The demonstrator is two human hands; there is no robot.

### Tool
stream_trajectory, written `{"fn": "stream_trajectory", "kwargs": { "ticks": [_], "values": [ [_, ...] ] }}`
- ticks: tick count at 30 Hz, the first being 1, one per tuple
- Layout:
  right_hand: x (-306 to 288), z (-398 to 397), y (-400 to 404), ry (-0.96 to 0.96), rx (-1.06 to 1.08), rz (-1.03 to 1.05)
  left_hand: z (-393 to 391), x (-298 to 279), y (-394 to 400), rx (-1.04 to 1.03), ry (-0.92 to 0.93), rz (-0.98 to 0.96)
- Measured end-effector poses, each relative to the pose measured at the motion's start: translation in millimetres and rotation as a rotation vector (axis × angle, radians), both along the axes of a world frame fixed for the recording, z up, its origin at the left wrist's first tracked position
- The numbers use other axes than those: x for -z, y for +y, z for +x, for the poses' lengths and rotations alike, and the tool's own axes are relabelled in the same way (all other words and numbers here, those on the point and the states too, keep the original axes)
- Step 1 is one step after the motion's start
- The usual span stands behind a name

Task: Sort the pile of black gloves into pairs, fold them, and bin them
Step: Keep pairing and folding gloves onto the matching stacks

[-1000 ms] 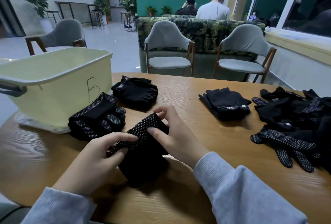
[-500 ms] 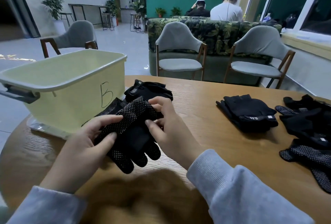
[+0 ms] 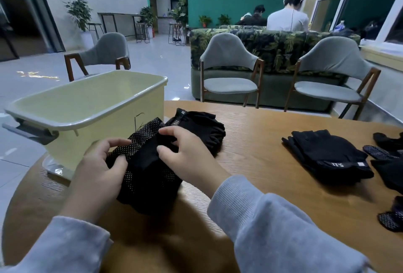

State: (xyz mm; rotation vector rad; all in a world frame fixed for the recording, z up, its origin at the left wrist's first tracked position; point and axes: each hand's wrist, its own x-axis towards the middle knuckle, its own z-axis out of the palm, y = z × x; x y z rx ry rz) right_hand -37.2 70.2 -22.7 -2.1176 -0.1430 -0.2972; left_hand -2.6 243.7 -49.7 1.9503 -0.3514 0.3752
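I have both hands on the dotted glove pair [image 3: 148,163] near the counter [image 3: 261,141] edge: left hand [image 3: 98,168] fingers pinch its left side, right hand [image 3: 187,155] fingers curl onto its top. The yellow bin [image 3: 87,107] sits just beyond, left; another folded pair [image 3: 327,157] lies right.

Wooden table [image 3: 257,141] bearing pale yellow bin [image 3: 87,111] far left, folded glove pairs [image 3: 327,157] centre-right, loose gloves [image 3: 388,163] far right.
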Motion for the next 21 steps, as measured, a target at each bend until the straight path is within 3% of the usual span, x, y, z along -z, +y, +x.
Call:
{"fn": "stream_trajectory", "kwargs": {
  "ticks": [4, 7, 11, 15, 21],
  "values": [
    [9, 3, 2, 0.039, -0.026, -0.077, 4, 8, -4, -0.091, -0.266, 0.321],
    [13, 5, 2, 0.033, -0.027, -0.143, 5, 13, -5, -0.15, -0.342, 0.483],
    [15, 6, 0, 0.075, -0.022, -0.178, -4, 4, -12, -0.113, -0.451, 0.442],
    [19, 5, 0, 0.09, -0.054, -0.257, -18, 12, -34, -0.035, -0.223, 0.321],
    [36, -3, -7, 0.143, -0.066, -0.288, -17, 22, -41, -0.077, -0.09, 0.484]
  ]
}}
